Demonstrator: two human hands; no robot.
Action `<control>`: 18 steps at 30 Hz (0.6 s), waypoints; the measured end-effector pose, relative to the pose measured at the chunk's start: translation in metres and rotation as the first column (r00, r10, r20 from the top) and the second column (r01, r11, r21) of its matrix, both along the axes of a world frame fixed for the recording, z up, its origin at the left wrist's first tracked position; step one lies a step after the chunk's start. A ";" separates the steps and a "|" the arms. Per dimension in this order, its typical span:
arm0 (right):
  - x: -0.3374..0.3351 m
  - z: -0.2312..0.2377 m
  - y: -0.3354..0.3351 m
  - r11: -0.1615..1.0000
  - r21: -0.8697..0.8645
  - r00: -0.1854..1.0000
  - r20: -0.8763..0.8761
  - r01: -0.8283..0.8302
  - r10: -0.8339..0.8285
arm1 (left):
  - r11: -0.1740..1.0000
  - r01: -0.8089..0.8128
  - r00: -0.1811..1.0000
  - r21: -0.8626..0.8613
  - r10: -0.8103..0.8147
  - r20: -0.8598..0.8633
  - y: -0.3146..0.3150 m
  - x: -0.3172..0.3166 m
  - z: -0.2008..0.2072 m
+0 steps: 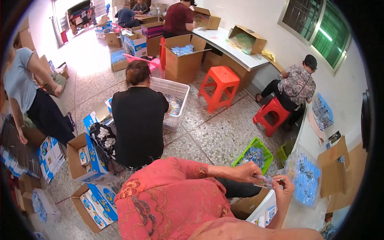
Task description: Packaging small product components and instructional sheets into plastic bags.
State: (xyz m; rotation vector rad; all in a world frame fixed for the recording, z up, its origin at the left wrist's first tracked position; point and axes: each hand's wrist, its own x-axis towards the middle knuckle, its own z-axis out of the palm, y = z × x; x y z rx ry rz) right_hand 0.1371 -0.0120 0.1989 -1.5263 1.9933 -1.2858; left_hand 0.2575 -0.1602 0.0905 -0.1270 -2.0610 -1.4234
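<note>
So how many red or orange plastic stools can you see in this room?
3: an empty orange stool beside the white table, a red stool under the seated person at right, and a red one behind the big carton. More may be hidden.

Green basket (262, 146) left of table (304, 212).

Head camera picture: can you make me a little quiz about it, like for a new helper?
1. True or false: the left hand and the right hand both hold the small clear plastic packet.
2. What colour is the slatted plastic crate of packets on the floor just beyond the hands? A green, B white, C black.
3. Fill in: the person in the black top sits in front of a white plastic ____.

Key: 1 true; 2 A; 3 basket.
</note>
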 end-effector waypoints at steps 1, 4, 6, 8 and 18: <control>0.000 0.001 -0.006 1.000 -0.005 0.999 -0.039 -0.019 0.018 | 1.000 -0.011 0.999 0.017 0.011 -0.030 -0.003 -0.001 0.000; 0.008 0.009 -0.018 1.000 -0.027 0.996 -0.091 -0.006 0.004 | 0.999 -0.019 0.999 0.025 0.020 -0.042 -0.012 0.000 0.001; 0.005 0.007 -0.021 0.999 -0.043 0.998 -0.062 0.002 -0.004 | 1.000 -0.015 1.000 0.016 0.015 -0.024 -0.015 -0.001 0.003; 0.004 0.007 -0.023 0.998 -0.059 0.999 -0.030 0.011 -0.013 | 0.999 0.003 1.000 0.044 -0.003 0.000 -0.017 -0.004 0.004; -0.008 -0.003 -0.030 0.989 -0.145 0.922 -0.384 -0.001 -0.055 | 0.982 0.036 0.999 0.186 -0.035 -0.004 -0.017 -0.011 0.003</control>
